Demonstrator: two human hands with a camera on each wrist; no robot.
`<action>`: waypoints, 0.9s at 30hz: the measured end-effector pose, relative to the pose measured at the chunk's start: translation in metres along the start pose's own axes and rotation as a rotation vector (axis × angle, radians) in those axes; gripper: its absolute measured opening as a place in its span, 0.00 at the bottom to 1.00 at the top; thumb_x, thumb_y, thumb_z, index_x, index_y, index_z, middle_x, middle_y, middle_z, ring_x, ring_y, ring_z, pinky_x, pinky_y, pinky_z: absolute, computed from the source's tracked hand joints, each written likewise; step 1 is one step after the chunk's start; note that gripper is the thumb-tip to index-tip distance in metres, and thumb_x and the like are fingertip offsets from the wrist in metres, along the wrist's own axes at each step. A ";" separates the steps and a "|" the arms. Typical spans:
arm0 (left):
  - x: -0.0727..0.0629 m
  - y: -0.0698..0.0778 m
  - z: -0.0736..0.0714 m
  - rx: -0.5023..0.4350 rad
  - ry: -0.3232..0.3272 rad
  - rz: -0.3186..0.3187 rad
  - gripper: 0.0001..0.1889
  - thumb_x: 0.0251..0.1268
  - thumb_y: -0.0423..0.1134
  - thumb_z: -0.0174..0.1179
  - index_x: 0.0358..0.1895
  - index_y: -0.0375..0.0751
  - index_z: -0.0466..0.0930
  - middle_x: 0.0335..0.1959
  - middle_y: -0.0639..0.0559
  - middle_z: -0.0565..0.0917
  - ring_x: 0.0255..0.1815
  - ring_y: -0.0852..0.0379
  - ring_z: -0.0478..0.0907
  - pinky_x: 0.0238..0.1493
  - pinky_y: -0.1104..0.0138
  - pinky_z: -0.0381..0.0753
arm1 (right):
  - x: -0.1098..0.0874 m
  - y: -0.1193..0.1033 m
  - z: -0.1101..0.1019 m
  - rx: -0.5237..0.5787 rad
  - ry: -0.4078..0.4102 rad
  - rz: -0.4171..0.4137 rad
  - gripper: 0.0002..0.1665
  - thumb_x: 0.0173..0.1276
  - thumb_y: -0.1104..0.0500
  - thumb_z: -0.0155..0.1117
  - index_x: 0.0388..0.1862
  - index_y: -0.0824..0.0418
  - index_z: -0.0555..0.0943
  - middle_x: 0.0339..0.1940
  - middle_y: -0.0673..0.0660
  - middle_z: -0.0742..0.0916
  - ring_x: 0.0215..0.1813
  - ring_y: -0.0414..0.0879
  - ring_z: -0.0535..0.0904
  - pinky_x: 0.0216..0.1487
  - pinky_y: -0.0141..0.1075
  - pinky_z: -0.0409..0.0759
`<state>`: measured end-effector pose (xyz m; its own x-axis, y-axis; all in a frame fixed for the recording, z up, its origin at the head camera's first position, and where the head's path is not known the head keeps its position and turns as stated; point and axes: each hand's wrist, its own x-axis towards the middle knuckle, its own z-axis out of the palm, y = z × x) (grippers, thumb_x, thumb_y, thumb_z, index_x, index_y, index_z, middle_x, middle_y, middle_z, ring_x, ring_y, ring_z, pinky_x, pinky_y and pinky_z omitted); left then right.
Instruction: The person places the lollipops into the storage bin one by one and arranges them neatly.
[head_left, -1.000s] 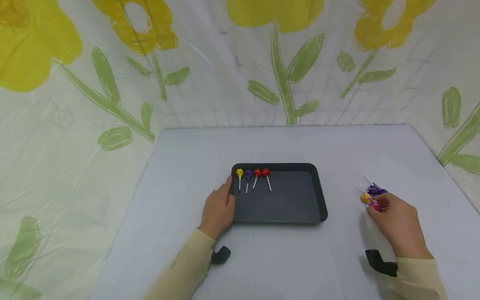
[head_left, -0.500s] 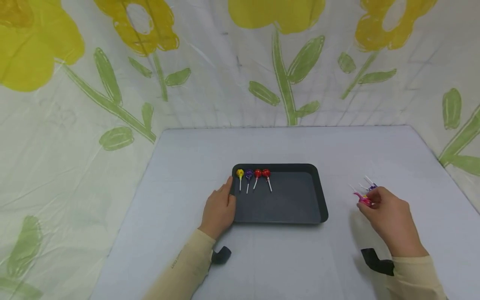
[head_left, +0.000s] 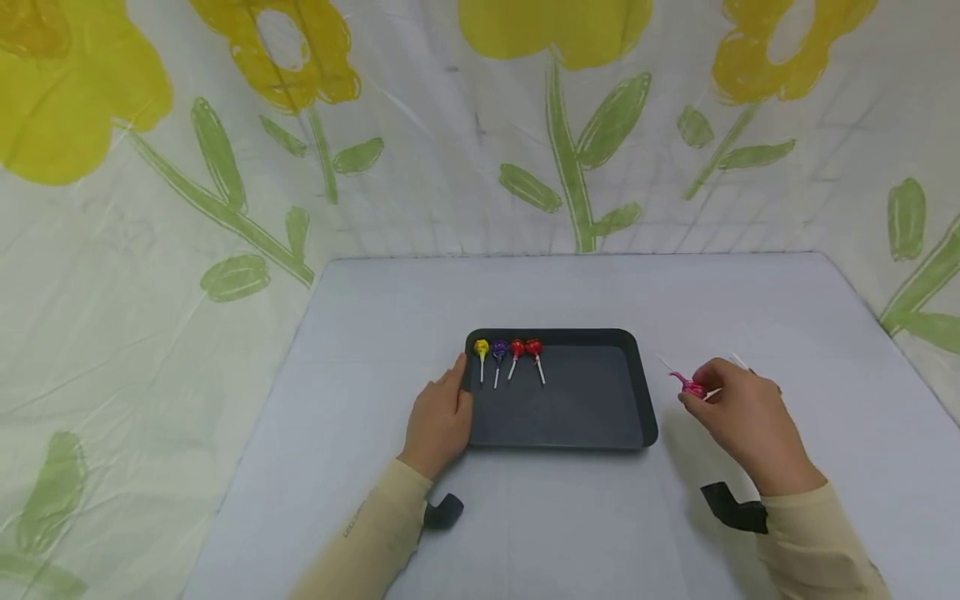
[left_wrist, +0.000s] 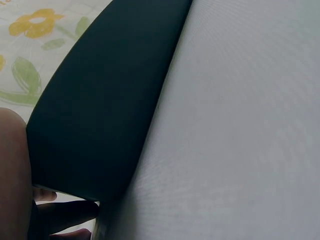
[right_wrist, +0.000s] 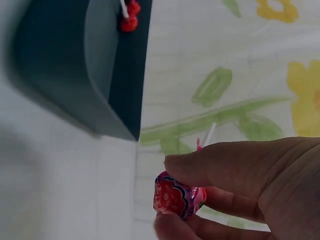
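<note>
A dark grey tray (head_left: 558,400) lies on the table. Along its back left, heads toward the far wall, lie a yellow lollipop (head_left: 482,348), a purple lollipop (head_left: 500,350) and two red lollipops (head_left: 517,348). My left hand (head_left: 438,421) holds the tray's left edge, thumb at the rim and fingers against the outer wall. To the right of the tray, my right hand (head_left: 742,421) pinches a pink-wrapped lollipop (right_wrist: 176,196) by its head between thumb and fingers; its stick points away, to the upper left in the head view.
Behind my right hand a white stick (head_left: 738,360) shows; the other loose lollipops there are mostly hidden. The white table (head_left: 570,525) ends at a flower-printed curtain (head_left: 420,183) at the back and sides. Black mounts (head_left: 733,510) project from both wrists.
My right hand has picked the pink lollipop out of the small pile and carried it left toward the tray. My left hand has stayed at the tray's left edge.
</note>
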<state>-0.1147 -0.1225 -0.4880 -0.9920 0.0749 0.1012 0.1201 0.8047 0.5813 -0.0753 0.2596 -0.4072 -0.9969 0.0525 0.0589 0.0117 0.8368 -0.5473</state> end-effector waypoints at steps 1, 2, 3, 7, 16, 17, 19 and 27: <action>0.000 0.000 0.000 -0.002 0.003 0.004 0.30 0.79 0.38 0.45 0.81 0.38 0.64 0.75 0.42 0.75 0.77 0.41 0.71 0.80 0.45 0.63 | 0.002 -0.003 0.001 0.003 -0.009 -0.003 0.09 0.67 0.59 0.73 0.41 0.63 0.84 0.35 0.58 0.90 0.35 0.50 0.83 0.29 0.39 0.76; 0.000 0.000 0.000 -0.002 0.005 0.009 0.30 0.79 0.38 0.45 0.81 0.38 0.64 0.75 0.42 0.75 0.77 0.41 0.71 0.80 0.45 0.64 | 0.003 -0.006 0.002 0.007 -0.017 -0.007 0.09 0.68 0.59 0.73 0.41 0.62 0.84 0.36 0.58 0.90 0.34 0.49 0.83 0.29 0.39 0.76; -0.001 0.000 -0.001 -0.002 0.008 0.014 0.30 0.79 0.38 0.45 0.81 0.38 0.64 0.75 0.41 0.75 0.76 0.40 0.72 0.80 0.45 0.64 | 0.005 -0.009 0.004 0.010 -0.026 -0.011 0.09 0.68 0.58 0.72 0.42 0.62 0.84 0.37 0.59 0.90 0.34 0.48 0.83 0.29 0.39 0.76; -0.001 0.000 -0.001 -0.004 0.003 0.022 0.30 0.79 0.38 0.45 0.81 0.38 0.64 0.75 0.41 0.75 0.76 0.40 0.72 0.79 0.45 0.64 | 0.011 -0.020 0.008 0.021 -0.043 -0.033 0.09 0.70 0.58 0.71 0.43 0.62 0.85 0.39 0.59 0.90 0.33 0.47 0.82 0.29 0.38 0.76; 0.000 0.001 -0.002 0.000 0.010 0.033 0.30 0.79 0.37 0.45 0.81 0.37 0.64 0.75 0.41 0.75 0.76 0.41 0.72 0.79 0.44 0.64 | 0.021 -0.035 0.014 -0.005 -0.034 -0.082 0.12 0.70 0.58 0.69 0.46 0.66 0.85 0.40 0.63 0.90 0.33 0.50 0.83 0.29 0.38 0.77; 0.000 0.001 -0.002 -0.001 0.010 0.033 0.30 0.79 0.37 0.45 0.81 0.37 0.64 0.75 0.41 0.75 0.76 0.41 0.72 0.79 0.44 0.65 | 0.021 -0.036 0.014 -0.006 -0.033 -0.086 0.13 0.70 0.58 0.69 0.47 0.66 0.85 0.40 0.64 0.91 0.33 0.50 0.83 0.29 0.38 0.77; 0.000 0.001 -0.002 -0.003 0.011 0.033 0.30 0.79 0.37 0.45 0.81 0.38 0.64 0.75 0.41 0.75 0.76 0.41 0.72 0.79 0.44 0.65 | 0.022 -0.036 0.014 -0.005 -0.026 -0.095 0.13 0.70 0.59 0.69 0.47 0.67 0.85 0.40 0.64 0.91 0.32 0.50 0.83 0.29 0.38 0.78; 0.000 0.000 -0.002 -0.001 0.016 0.033 0.30 0.78 0.37 0.45 0.81 0.37 0.64 0.74 0.41 0.75 0.76 0.41 0.72 0.79 0.45 0.65 | 0.025 -0.038 0.015 -0.007 -0.024 -0.121 0.15 0.72 0.58 0.66 0.51 0.67 0.87 0.39 0.63 0.90 0.33 0.50 0.84 0.30 0.39 0.78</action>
<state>-0.1145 -0.1233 -0.4867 -0.9868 0.0921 0.1335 0.1531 0.8012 0.5786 -0.1015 0.2209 -0.3974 -0.9926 -0.0624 0.1045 -0.1088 0.8401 -0.5314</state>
